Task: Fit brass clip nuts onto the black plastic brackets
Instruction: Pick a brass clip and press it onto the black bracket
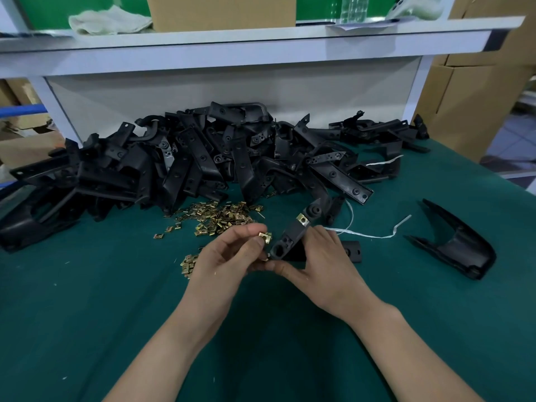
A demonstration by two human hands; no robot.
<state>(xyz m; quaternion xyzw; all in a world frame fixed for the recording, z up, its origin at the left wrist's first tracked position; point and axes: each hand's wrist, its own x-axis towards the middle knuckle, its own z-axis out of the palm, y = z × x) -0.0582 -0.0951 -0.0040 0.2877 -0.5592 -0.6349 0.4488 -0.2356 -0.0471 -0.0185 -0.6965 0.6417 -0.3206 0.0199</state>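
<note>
Mid-cycle, second nut on this bracket by my read. The right hand (322,262) gripped the black bracket (293,239) just above the green mat (87,285), with one fitted clip nut (303,220) already on its upper tab. The left hand (229,250) pinched a loose clip nut (265,237) between thumb and fingertips, just beside the bracket's near end. Hands close together, thumbs nearly touching. Next move probably needs the nut's open side lined up on the edge, then pushed home. Nut pile (223,217) and bracket heap (203,161) lay beyond.
</note>
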